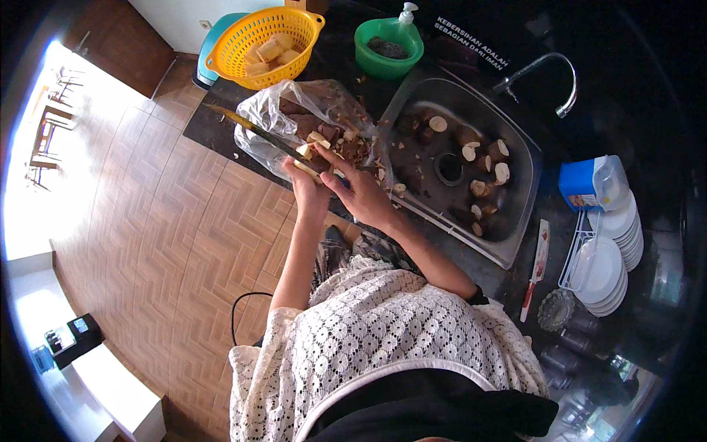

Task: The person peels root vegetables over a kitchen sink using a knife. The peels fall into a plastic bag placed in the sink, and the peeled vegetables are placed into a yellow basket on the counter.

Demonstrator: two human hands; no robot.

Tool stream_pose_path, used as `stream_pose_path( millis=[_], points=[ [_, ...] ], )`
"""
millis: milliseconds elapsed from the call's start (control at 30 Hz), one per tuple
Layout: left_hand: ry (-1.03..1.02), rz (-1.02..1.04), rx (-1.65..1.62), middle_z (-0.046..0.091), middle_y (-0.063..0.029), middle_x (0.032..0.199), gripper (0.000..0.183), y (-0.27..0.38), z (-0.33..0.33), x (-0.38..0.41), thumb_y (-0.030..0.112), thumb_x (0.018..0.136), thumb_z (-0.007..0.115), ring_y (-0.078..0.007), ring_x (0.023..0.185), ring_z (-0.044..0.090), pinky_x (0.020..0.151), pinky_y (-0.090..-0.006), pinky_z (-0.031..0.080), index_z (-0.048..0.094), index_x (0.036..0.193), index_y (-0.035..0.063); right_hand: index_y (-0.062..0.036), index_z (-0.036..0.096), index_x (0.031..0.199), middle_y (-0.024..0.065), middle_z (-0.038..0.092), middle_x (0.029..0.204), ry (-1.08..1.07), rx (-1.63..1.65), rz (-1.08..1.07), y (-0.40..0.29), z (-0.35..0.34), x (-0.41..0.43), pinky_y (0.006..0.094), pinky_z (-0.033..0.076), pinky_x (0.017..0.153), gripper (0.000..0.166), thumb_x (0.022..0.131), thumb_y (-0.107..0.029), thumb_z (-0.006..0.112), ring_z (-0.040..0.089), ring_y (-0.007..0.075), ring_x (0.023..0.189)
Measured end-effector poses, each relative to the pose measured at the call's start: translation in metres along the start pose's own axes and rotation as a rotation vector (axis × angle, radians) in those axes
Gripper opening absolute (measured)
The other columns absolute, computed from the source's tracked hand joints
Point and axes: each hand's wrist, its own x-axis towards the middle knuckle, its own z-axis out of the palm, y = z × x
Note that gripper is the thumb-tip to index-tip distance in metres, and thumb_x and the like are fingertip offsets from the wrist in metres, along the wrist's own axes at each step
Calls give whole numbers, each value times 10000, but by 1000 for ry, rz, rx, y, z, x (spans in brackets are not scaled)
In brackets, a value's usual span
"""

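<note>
My left hand (307,182) holds a pale peeled piece of root, which looks like cassava (305,167), at the counter's front edge. In my right hand (362,190) is a long knife (262,131), its blade crossing over the root and pointing away to the far left. The handle is mostly hidden by my fingers; a bit of blue shows there. Just beyond both hands lies a clear plastic bag (265,116), with brown peels (353,152) and whitish scraps on it. Another pale piece (318,139) rests close to the blade.
A yellow colander (301,61) holds peeled chunks (269,51). Beside it stands a green basin (381,66) with a pump bottle (407,14). Cut root ends (501,173) lie in the steel sink (414,190) under a faucet (574,83). Rightward are another knife (536,271) and stacked plates (599,271).
</note>
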Motion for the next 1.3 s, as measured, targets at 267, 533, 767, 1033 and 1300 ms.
stream_pose_path(
  millis=[267, 533, 767, 1033, 1300],
  points=[
    [-288, -14, 76, 487, -37, 1076, 461, 4, -6, 3, 428, 871, 274, -178, 1013, 450, 895, -331, 342, 420, 1162, 101, -280, 480, 1161, 193, 568, 678, -162, -253, 304, -5, -15, 5, 400, 444, 534, 346, 854, -419, 400, 568, 338, 604],
    [-355, -15, 32, 434, -48, 1176, 446, 2, -15, 2, 279, 810, 425, -192, 1090, 412, 939, -327, 303, 358, 1218, 110, -202, 489, 1160, 162, 599, 823, -18, -42, 224, 14, -14, 5, 319, 454, 615, 362, 864, -394, 407, 601, 264, 703],
    [-219, 23, -300, 492, -77, 1070, 347, -3, -38, 14, 242, 765, 463, -206, 1031, 448, 934, -327, 318, 452, 1063, 64, -107, 470, 1177, 118, 548, 1086, -64, 252, 397, 26, -14, 2, 280, 397, 809, 369, 877, -317, 426, 534, 208, 980],
    [-292, -41, -384, 528, -78, 1018, 257, 7, -23, 6, 271, 765, 422, -237, 1013, 464, 912, -367, 340, 492, 930, 88, -173, 269, 1301, 136, 507, 1135, -137, 46, 67, 14, 4, -4, 348, 379, 858, 499, 867, -378, 402, 478, 309, 1046],
    [-229, -35, -257, 494, -105, 1116, 441, -2, -18, 6, 388, 856, 310, -239, 1006, 479, 880, -354, 380, 455, 1104, 54, -209, 280, 1291, 207, 531, 1031, -289, -308, 197, -3, -4, -7, 409, 444, 723, 510, 848, -428, 403, 536, 378, 876]
  ],
)
